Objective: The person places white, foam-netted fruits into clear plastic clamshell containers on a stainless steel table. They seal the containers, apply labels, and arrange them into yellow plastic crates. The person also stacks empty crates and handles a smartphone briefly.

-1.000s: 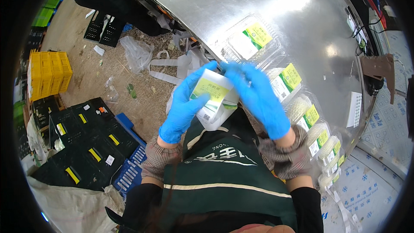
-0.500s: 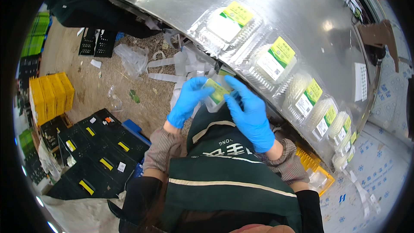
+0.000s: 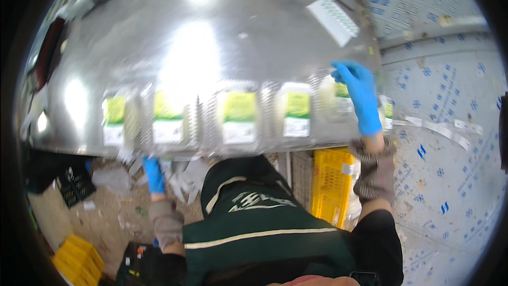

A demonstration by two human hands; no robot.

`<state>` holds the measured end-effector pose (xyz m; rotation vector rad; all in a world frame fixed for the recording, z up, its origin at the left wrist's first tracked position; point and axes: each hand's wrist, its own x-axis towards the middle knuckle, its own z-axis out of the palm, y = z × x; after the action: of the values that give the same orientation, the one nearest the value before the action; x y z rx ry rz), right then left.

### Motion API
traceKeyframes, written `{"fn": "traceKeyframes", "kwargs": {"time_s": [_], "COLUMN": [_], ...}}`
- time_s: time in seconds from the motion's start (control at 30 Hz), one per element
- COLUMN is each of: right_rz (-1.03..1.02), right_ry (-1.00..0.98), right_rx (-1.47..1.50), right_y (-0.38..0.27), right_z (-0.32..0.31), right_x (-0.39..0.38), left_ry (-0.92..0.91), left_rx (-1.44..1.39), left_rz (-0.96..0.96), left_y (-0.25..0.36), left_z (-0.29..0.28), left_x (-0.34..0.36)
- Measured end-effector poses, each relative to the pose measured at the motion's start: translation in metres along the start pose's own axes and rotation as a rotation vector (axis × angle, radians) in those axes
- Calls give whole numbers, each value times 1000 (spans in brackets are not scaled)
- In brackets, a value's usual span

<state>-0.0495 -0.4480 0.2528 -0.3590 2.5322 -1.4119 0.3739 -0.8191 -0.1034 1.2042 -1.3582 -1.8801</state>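
My right hand (image 3: 361,95), in a blue glove, reaches over the right end of a row of clear plastic clamshell boxes. Its fingers point left, slightly bent and apart, above a labelled box (image 3: 329,103), and nothing shows between them. Whether they touch that box I cannot tell. Low at the left, my left hand (image 3: 154,176), also blue-gloved, is by the table's front edge, its fingers hidden. Other boxes in the row carry yellow, green and white labels, among them a middle box (image 3: 239,117) and a leftmost box (image 3: 114,119). Pale contents show through some lids.
The boxes stand along the front of a shiny metal table (image 3: 132,37). A white sheet with green marks (image 3: 333,20) lies at its far right. Below are a yellow crate (image 3: 329,188), more yellow crates (image 3: 79,259) at lower left, and plastic scraps (image 3: 112,179) on the floor.
My hands have come apart from the small clear, yellow-green-labelled item they held together. My right hand has moved out over the boxes, my left down beside the table edge. The view has turned right.
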Motion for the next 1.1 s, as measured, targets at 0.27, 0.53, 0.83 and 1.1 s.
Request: {"fn": "traceKeyframes", "kwargs": {"time_s": [0.27,0.53,0.83,1.1], "right_rz": [-188,-182,-173,207], "right_ry": [303,523,-184,-325], "right_rx": [-667,-778,215,568], "right_y": [201,246,38,16], "right_z": [-133,-102,-178,-255], "right_x": [244,350,153,-99], "left_ry": [555,198,-586,-1243], "left_rx": [172,370,631,268], "left_rz": [108,367,1026,323], "left_y": [171,296,349,333], "left_z": [-30,167,495,560], "left_x": [-61,-133,-156,-236]}}
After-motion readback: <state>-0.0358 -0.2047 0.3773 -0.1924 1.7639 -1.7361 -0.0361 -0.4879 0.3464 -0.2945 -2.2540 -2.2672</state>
